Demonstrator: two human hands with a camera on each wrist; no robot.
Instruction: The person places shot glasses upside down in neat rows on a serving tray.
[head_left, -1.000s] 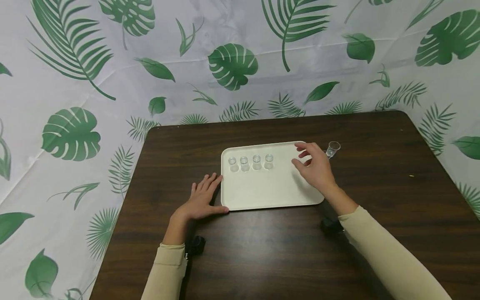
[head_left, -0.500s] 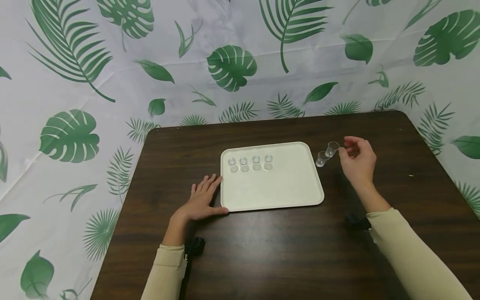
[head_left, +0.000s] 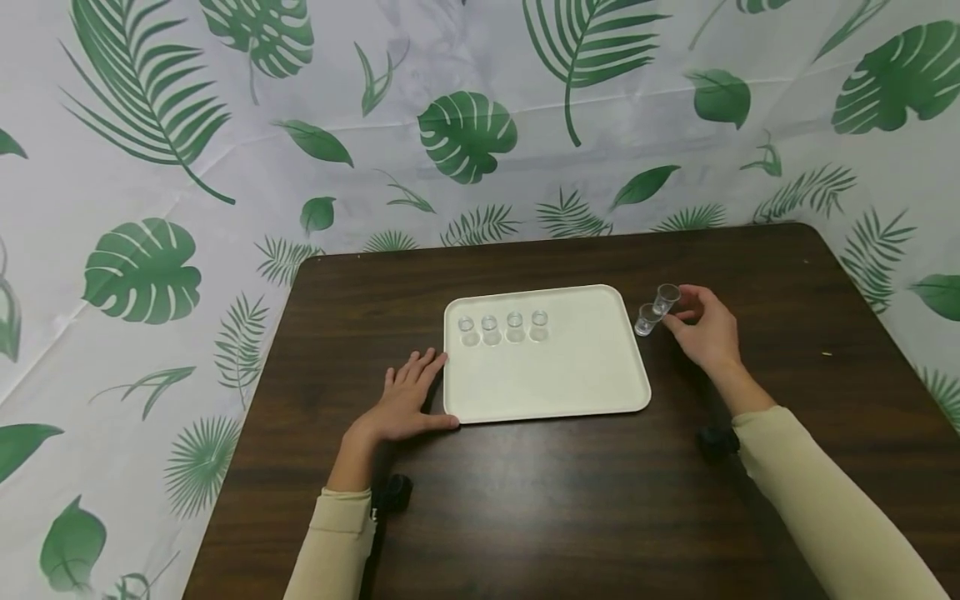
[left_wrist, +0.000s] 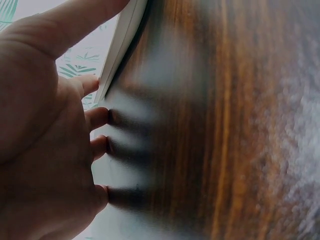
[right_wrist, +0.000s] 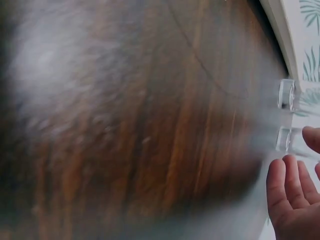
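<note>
A cream tray (head_left: 547, 375) lies on the table. My left hand (head_left: 405, 402) rests flat at its left edge, thumb and fingers spread, thumb at the near left corner. In the left wrist view the fingertips meet the wood beside the tray's rim (left_wrist: 119, 47). Beyond the tray's right edge stand two clear shot glasses, the nearer glass (head_left: 645, 321) and the farther glass (head_left: 667, 299), close together. My right hand (head_left: 705, 330) is at the farther glass, thumb and fingers parted. Fairly straight fingers (right_wrist: 278, 182) show in the right wrist view; whether they touch it is unclear.
Several more clear shot glasses (head_left: 491, 331) stand in a row along the tray's back left. A dark wooden table (head_left: 555, 500) carries everything. Behind it hangs a leaf-patterned cloth (head_left: 585, 167). A tiny yellowish speck (head_left: 827, 353) lies on the right side.
My right hand has moved from above the tray to the right, past the two loose glasses, then back left to the farther one. The left hand has stayed put.
</note>
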